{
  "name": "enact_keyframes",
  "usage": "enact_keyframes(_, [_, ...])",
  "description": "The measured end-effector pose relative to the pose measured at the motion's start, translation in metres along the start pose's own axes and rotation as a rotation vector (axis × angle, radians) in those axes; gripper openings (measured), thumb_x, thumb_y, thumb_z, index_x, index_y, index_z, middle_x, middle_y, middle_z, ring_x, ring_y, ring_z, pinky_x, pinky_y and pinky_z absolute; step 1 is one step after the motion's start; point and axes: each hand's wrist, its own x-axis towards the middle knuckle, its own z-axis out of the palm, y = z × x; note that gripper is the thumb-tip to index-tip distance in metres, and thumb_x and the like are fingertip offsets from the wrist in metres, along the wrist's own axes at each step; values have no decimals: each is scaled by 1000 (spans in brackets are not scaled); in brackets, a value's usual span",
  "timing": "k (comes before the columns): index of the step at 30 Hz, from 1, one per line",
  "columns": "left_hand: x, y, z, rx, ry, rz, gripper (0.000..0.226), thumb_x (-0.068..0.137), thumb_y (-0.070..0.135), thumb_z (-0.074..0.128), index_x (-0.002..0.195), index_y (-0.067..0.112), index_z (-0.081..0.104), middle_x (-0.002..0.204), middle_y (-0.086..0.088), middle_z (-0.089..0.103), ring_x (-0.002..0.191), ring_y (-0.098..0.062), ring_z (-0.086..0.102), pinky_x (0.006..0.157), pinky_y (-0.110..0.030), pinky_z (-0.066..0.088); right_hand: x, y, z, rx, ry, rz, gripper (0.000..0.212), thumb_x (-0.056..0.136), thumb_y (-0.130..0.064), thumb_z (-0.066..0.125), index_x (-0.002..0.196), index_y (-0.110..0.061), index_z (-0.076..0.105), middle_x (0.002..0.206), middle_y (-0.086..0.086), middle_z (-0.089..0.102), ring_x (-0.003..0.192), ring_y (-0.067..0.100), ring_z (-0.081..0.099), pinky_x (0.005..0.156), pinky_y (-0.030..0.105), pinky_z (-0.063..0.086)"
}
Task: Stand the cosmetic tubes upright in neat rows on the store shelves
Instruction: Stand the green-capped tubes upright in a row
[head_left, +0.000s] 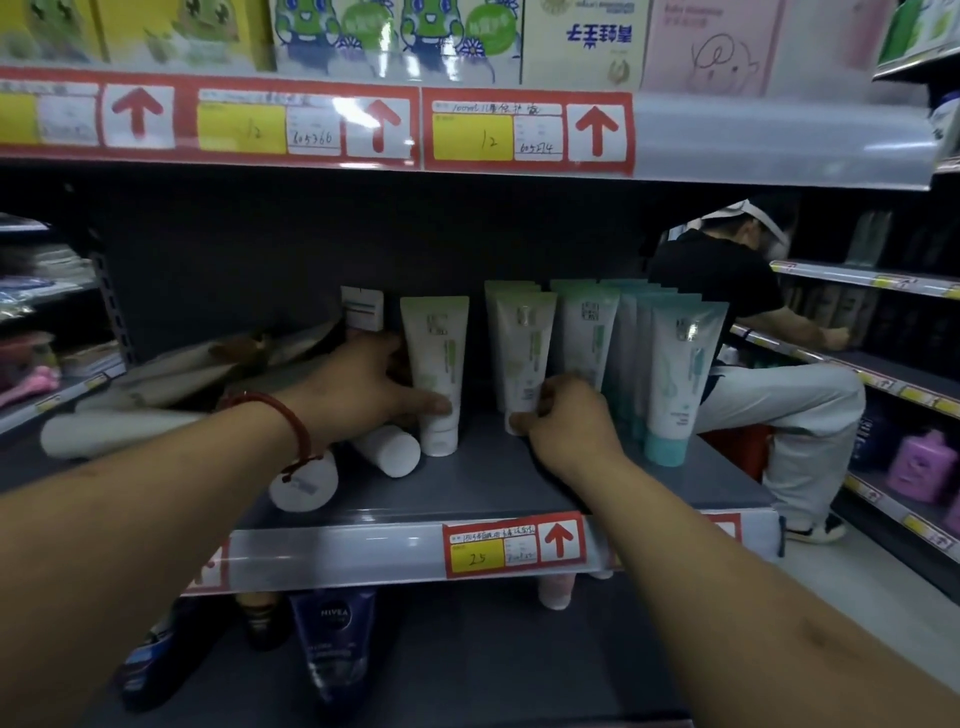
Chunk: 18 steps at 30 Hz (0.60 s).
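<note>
Tubes (435, 353) held upright, caps down; axes vertical

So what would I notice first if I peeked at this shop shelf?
On the middle grey metal shelf, the left hand grips an upright white-and-green plastic tube, and the right hand pinches the foot of a neighbouring pale green tube. Left of them, white round-capped tubes lie toppled, while teal-capped tubes stand in a tidy row at the right.
</note>
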Motion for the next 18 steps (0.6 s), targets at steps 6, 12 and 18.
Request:
enact_keyframes(6, [5, 0, 1, 12, 37, -27, 39, 70, 28, 90, 105, 20, 74, 99, 5, 78, 91, -8, 74, 85, -32, 61, 6, 3, 3, -12, -29, -11, 35, 88, -20, 71, 119, -5, 65, 118, 10, 68, 105, 25, 64, 91, 35, 54])
enact_keyframes(12, [7, 4, 0, 80, 37, -63, 39, 67, 32, 91, 101, 20, 74, 95, 6, 78, 88, -9, 74, 85, -35, 61, 8, 4, 6, -30, -39, -18, 33, 89, -22, 70, 117, -6, 64, 113, 10, 68, 101, 24, 63, 87, 35, 55])
enact_keyframes(18, [5, 11, 7, 37, 20, -82, 37, 70, 25, 91, 101, 15, 74, 94, 0, 78, 86, -15, 75, 78, -35, 63, 7, 3, 5, -79, -67, -14, 31, 89, -29, 69, 109, -6, 65, 107, 11, 68, 93, 23, 62, 72, 27, 48])
